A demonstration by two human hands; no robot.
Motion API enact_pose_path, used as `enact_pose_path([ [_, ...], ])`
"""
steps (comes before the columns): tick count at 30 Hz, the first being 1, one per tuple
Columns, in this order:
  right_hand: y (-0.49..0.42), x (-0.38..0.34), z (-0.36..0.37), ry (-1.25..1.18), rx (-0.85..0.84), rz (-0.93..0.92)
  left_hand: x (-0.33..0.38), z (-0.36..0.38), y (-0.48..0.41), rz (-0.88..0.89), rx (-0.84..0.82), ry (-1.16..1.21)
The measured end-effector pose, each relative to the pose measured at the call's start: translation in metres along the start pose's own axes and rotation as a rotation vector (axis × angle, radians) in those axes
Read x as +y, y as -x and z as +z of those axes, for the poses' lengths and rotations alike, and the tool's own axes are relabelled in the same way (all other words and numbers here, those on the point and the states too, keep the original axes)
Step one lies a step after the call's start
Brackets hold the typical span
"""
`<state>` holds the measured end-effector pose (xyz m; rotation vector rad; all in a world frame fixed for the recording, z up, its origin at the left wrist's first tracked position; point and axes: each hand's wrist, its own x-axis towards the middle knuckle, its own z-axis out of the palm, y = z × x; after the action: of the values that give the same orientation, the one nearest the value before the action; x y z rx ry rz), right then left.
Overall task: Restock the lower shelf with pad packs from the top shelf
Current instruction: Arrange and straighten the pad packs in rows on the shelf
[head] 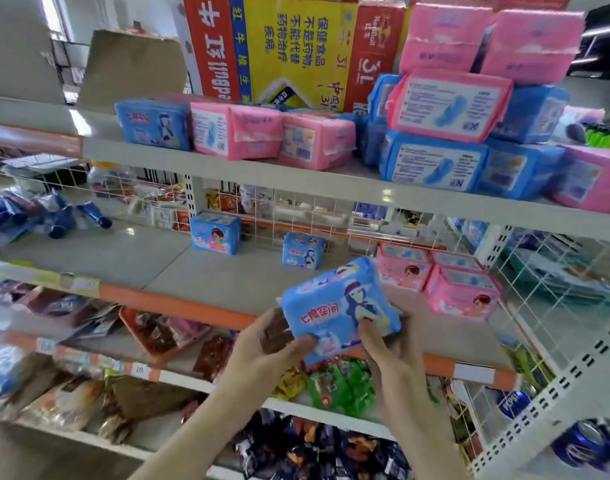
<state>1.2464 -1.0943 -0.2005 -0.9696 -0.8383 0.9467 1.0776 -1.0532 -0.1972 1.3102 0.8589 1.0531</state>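
Observation:
I hold a blue pad pack [334, 306] with both hands in front of the lower shelf [199, 268]. My left hand [265, 351] grips its lower left corner, thumb on the front. My right hand [388, 348] grips its lower right edge. On the lower shelf stand two small blue packs [215, 232] [302, 251] at the back and a group of pink packs [463, 292] at the right. The top shelf [296, 178] carries a blue pack [154, 124], pink packs [237, 131] and a stack of blue and pink packs [449, 133].
A red and yellow carton [289, 46] stands behind the packs on the top shelf. A white wire grid [556, 271] closes the lower shelf's right end. Snack bags [341, 382] fill the shelves below. Dark blue packets [54, 216] lie at the lower shelf's far left.

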Motion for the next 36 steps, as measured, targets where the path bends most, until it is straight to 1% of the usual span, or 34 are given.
enact_pose_path([
  [3, -0.008, 0.008, -0.004, 0.154, 0.036, 0.012, -0.005, -0.017, -0.018, -0.012, 0.004, -0.017],
  [9, -0.036, 0.024, 0.002, 0.504, 0.057, 0.091, -0.016, -0.032, -0.063, -0.09, -0.036, -0.248],
  [12, -0.056, 0.031, 0.01, 0.639, 0.086, 0.157, -0.016, -0.037, -0.087, -0.051, -0.013, -0.453],
  [14, -0.071, 0.035, 0.017, 0.74, 0.116, 0.2, -0.019, -0.042, -0.104, -0.066, -0.022, -0.591],
  [17, -0.091, 0.043, 0.026, 0.895, 0.175, 0.233, -0.025, -0.048, -0.13, -0.089, -0.046, -0.695],
  [19, -0.104, 0.05, 0.03, 0.921, 0.188, 0.238, -0.027, -0.053, -0.146, -0.104, -0.065, -0.721],
  [22, -0.12, 0.059, 0.037, 0.897, 0.195, 0.232, -0.031, -0.065, -0.168, -0.12, -0.102, -0.733],
  [24, -0.127, 0.063, 0.041, 0.868, 0.181, 0.204, -0.036, -0.075, -0.181, -0.092, -0.147, -0.68],
  [27, -0.134, 0.071, 0.044, 0.795, 0.143, 0.11, -0.048, -0.086, -0.195, 0.001, -0.224, -0.537],
  [33, -0.144, 0.105, 0.033, 0.774, 0.226, 0.031, -0.079, -0.08, -0.209, 0.026, -0.263, -0.476],
  [36, -0.153, 0.112, 0.021, 0.825, 0.192, 0.045, -0.087, -0.07, -0.217, 0.025, -0.245, -0.504],
])
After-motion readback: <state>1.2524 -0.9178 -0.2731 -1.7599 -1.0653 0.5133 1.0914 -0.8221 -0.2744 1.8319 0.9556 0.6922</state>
